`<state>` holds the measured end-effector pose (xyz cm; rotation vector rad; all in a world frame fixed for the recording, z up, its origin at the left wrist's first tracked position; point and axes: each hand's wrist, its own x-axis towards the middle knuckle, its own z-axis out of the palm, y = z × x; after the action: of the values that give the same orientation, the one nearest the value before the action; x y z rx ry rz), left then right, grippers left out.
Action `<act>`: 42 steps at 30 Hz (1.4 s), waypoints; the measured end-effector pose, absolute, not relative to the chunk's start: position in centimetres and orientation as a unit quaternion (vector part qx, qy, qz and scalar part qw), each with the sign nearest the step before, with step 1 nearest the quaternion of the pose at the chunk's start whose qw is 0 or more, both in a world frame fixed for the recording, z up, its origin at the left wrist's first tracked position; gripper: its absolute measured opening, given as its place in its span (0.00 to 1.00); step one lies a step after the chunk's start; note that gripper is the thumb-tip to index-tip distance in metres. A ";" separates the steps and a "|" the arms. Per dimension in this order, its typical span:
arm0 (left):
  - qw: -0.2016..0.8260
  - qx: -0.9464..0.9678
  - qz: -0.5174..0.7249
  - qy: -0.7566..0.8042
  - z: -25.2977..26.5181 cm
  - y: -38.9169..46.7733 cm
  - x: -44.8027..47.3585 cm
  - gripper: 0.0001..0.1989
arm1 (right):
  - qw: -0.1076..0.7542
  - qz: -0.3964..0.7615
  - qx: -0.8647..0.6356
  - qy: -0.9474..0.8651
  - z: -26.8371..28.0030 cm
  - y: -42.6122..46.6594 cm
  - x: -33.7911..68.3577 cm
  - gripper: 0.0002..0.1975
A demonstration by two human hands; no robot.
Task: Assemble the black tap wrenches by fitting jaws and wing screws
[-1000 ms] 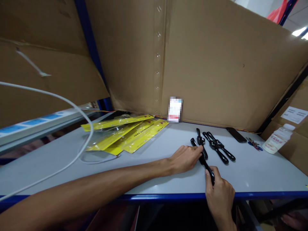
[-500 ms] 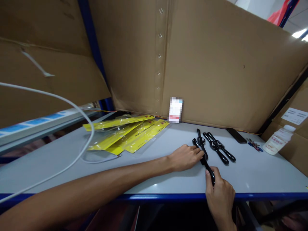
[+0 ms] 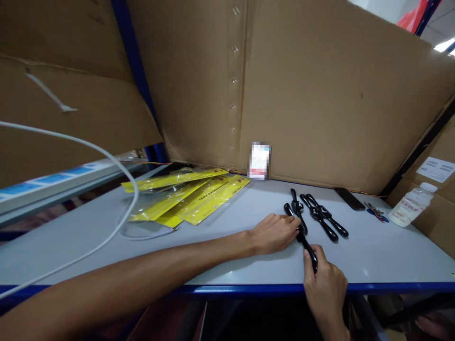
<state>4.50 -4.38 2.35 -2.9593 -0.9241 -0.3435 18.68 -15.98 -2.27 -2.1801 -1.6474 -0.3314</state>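
Observation:
A black spokeshave lies slanted over the tabletop, with both my hands on it. My right hand is wrapped around its near handle, close to the table's front edge. At the spokeshave's middle, the closed fingers of my left hand grip the body and hide part of it. The far handle sticks out beyond my left fingers. Right beside it lies another black spokeshave, partly covered. Two more, one spokeshave and another spokeshave, lie side by side further right.
Yellow cards in clear plastic packaging are piled at the left. A white cable loops in front of them. A lit phone leans on the cardboard wall. At right are a dark phone-like slab, keys and a white bottle.
Both hands keep their places on the spokeshave, and the left fingers shift only slightly. The view has tilted a little.

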 end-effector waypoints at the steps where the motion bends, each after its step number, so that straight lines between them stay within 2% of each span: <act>1: 0.001 -0.948 -0.115 -0.298 2.3 -4.3 4.5 0.09 | 0.194 -0.118 -0.776 -0.589 -2.3 -16.0 18.7 0.11; 6: -0.065 -0.929 -0.132 -0.340 1.6 -3.6 4.8 0.13 | 0.200 -0.117 -0.772 -0.593 -2.5 -16.0 18.8 0.11; 9: -0.079 -0.918 -0.143 -0.362 1.4 -3.4 4.8 0.13 | 0.203 -0.119 -0.772 -0.590 -2.5 -16.0 18.8 0.11; 13: -0.047 -0.936 -0.135 -0.323 1.7 -3.8 4.4 0.05 | 0.204 -0.116 -0.775 -0.587 -2.5 -15.9 18.7 0.12; 21: 0.012 -0.947 -0.114 -0.301 2.2 -4.5 4.5 0.08 | 0.205 -0.117 -0.767 -0.597 -2.6 -16.0 18.8 0.11; 25: -0.041 -0.934 -0.121 -0.334 2.1 -4.3 4.8 0.09 | 0.211 -0.126 -0.761 -0.600 -2.8 -15.9 18.9 0.11; 30: -0.097 -0.909 -0.123 -0.386 1.9 -4.1 5.0 0.15 | 0.209 -0.131 -0.761 -0.600 -2.9 -15.9 18.9 0.12; 34: -0.121 -0.895 -0.152 -0.401 1.9 -4.2 5.0 0.10 | 0.201 -0.132 -0.770 -0.591 -2.6 -16.0 18.7 0.12; 42: 0.039 -0.965 -0.119 -0.230 2.2 -4.2 4.2 0.05 | 0.189 -0.119 -0.784 -0.579 -2.1 -16.1 18.5 0.12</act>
<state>4.16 -4.23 2.20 -2.9593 -0.7063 -0.3635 18.53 -16.07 -2.10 -2.2051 -1.6270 -0.3355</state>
